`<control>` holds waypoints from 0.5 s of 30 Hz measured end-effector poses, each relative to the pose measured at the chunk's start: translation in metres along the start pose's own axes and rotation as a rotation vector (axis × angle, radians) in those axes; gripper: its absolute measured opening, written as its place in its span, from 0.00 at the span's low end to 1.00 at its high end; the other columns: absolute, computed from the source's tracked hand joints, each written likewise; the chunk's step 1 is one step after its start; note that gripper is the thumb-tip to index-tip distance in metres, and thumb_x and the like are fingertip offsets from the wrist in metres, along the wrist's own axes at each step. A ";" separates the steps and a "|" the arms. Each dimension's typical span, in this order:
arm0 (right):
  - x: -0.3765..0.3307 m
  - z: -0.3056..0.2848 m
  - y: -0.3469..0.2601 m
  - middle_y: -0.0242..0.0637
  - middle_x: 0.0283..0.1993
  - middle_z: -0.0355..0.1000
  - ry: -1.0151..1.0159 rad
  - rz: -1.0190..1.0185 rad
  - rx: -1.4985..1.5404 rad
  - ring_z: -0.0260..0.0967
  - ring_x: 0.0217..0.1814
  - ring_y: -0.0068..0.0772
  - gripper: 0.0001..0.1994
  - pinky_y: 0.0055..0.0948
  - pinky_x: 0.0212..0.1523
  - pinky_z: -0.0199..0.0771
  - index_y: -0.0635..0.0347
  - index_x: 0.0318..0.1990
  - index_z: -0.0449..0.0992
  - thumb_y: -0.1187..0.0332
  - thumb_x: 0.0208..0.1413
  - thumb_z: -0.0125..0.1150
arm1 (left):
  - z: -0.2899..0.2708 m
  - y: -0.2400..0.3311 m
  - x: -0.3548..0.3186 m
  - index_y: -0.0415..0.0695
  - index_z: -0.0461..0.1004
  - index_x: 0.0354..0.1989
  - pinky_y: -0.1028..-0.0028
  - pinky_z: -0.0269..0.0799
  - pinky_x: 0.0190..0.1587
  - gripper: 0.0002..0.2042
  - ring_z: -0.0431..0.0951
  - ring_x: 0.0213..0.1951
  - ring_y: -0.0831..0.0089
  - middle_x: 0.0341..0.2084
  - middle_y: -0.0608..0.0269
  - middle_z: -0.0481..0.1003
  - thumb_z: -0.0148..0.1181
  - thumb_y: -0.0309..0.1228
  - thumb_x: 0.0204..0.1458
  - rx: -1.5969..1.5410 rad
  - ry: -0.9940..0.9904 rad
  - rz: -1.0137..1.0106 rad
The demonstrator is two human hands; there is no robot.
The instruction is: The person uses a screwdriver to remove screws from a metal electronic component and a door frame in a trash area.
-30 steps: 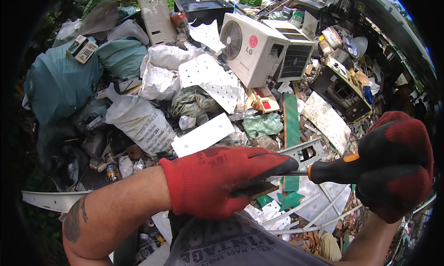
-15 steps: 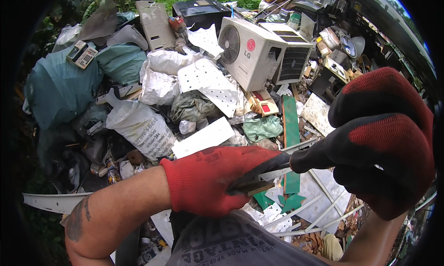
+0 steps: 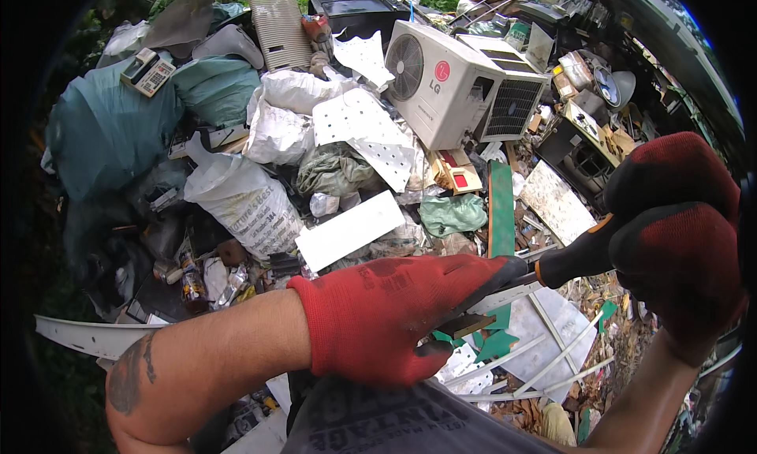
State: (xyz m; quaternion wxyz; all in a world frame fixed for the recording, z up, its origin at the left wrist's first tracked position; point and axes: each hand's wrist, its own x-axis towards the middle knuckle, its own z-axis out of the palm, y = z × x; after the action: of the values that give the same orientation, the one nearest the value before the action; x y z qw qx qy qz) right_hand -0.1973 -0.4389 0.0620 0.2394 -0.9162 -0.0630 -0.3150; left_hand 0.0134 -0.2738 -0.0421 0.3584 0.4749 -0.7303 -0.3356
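Observation:
My left hand [image 3: 386, 316], in a red glove with a black palm, is closed around a white strip [image 3: 505, 296] in front of my body. A brown-edged flat piece [image 3: 465, 325] shows just under its fingers. My right hand [image 3: 678, 225], in a matching glove, grips a screwdriver [image 3: 579, 261] with a black handle and orange bands. The screwdriver's dark shaft points left to my left thumb, against the strip; its tip is hidden there. Another stretch of white strip [image 3: 91, 338] sticks out beyond my left forearm, and the arm hides whether the two join.
A white air conditioner unit [image 3: 438, 83] stands on the scrap heap ahead. Around it lie teal bags [image 3: 110, 138], a printed white sack [image 3: 240, 201], a white panel [image 3: 351, 231] and a green board [image 3: 501, 209]. Thin white strips [image 3: 560, 359] cross a grey sheet below my hands.
Both hands have shifted slightly right, still holding the strip and the screwdriver. My right fist has turned and lowered a little, showing more of the handle. The view has tilted slightly.

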 end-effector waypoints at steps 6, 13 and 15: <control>0.001 -0.001 0.001 0.40 0.36 0.68 -0.007 0.029 0.038 0.69 0.33 0.38 0.18 0.40 0.34 0.73 0.58 0.52 0.72 0.58 0.58 0.55 | 0.007 -0.001 -0.005 0.37 0.56 0.71 0.58 0.65 0.66 0.40 0.69 0.63 0.47 0.63 0.43 0.67 0.61 0.25 0.46 0.019 0.040 0.043; 0.001 -0.001 -0.004 0.39 0.36 0.68 -0.001 0.053 0.062 0.69 0.32 0.38 0.19 0.40 0.34 0.73 0.58 0.53 0.72 0.56 0.61 0.54 | 0.006 0.003 -0.002 0.33 0.55 0.69 0.58 0.69 0.62 0.39 0.72 0.58 0.46 0.57 0.39 0.68 0.57 0.21 0.41 0.044 0.027 0.085; 0.005 0.005 0.002 0.39 0.36 0.68 -0.014 0.035 0.099 0.69 0.32 0.38 0.19 0.40 0.33 0.73 0.58 0.54 0.71 0.55 0.62 0.53 | 0.007 0.002 -0.006 0.33 0.55 0.69 0.58 0.69 0.61 0.39 0.72 0.58 0.45 0.57 0.38 0.68 0.56 0.20 0.42 0.047 0.056 0.060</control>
State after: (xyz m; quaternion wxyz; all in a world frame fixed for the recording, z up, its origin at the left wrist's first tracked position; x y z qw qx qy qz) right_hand -0.1903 -0.4384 0.0611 0.2895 -0.9064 -0.0639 -0.3009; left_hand 0.0089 -0.2665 -0.0455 0.3775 0.4701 -0.7417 -0.2940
